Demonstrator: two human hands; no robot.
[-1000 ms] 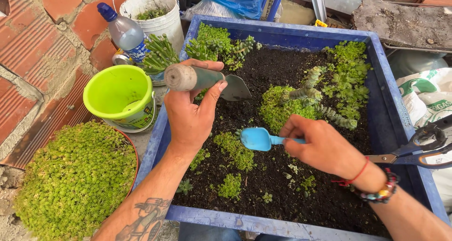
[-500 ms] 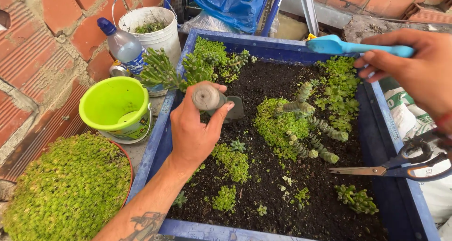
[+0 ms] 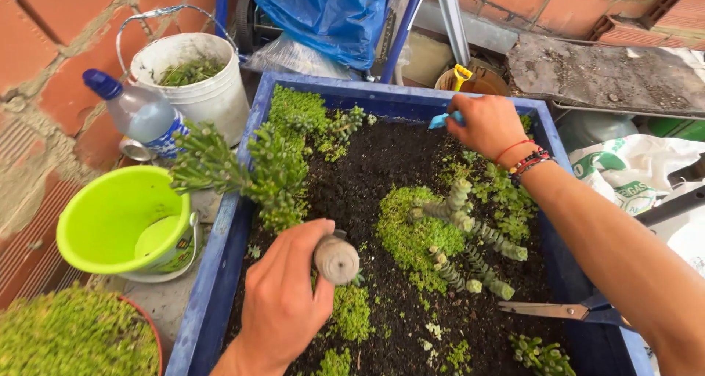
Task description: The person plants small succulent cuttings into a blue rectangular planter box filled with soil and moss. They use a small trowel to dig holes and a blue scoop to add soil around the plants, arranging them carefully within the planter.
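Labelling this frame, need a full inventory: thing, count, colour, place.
planter: 1, blue, centre, filled with dark soil
moss patches: several, light green, on the soil
succulent stems: several, grey-green, right of centre
trowel: 1, wooden handle, in left hand
scoop: 1, light blue, far planter edge, in right hand
scissors: 1, dark handles, right planter edge
bowl: 1, lime green, left of planter
bucket: 1, white, top left, greens inside
bottle: 1, clear with blue cap, beside bucket
moss pot: 1, bottom left
bag: 1, blue, behind planter
sack: 1, white, right
left hand: gripping trowel
right hand: gripping scoop, bracelets on wrist
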